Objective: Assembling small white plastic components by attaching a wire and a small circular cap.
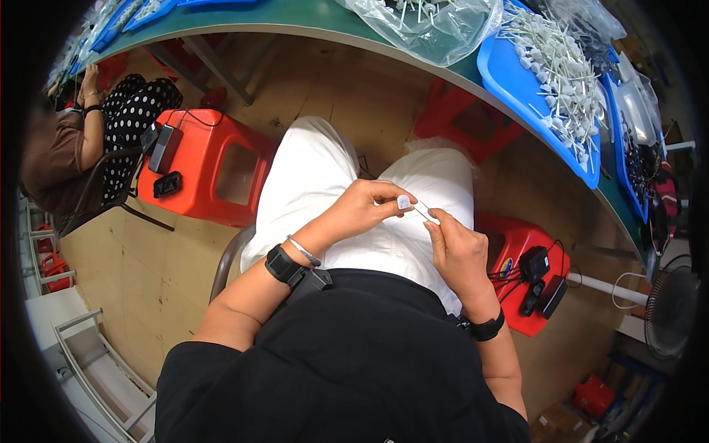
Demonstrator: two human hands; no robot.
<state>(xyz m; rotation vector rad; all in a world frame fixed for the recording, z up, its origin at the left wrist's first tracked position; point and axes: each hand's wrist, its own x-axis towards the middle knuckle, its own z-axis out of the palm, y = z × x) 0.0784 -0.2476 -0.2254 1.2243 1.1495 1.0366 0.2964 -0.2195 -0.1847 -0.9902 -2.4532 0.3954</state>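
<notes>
Over my lap, my left hand (360,210) pinches a small, pale piece with a rounded white head (403,201) between thumb and fingers. A thin stem (420,213) runs from beside that head toward my right hand (459,249), whose thumb and forefinger close on its other end. Whether head and stem are joined is too small to tell. Many similar white-headed pieces with thin stems (565,81) lie heaped in a blue tray (509,85) on the green table, ahead and to the right.
A clear plastic bag (436,37) of similar pieces sits on the green table (310,22). Red stools stand at my left (199,170) and right (517,236), bearing black devices and cables. A fan (670,306) is at far right. Another person (66,151) sits at far left.
</notes>
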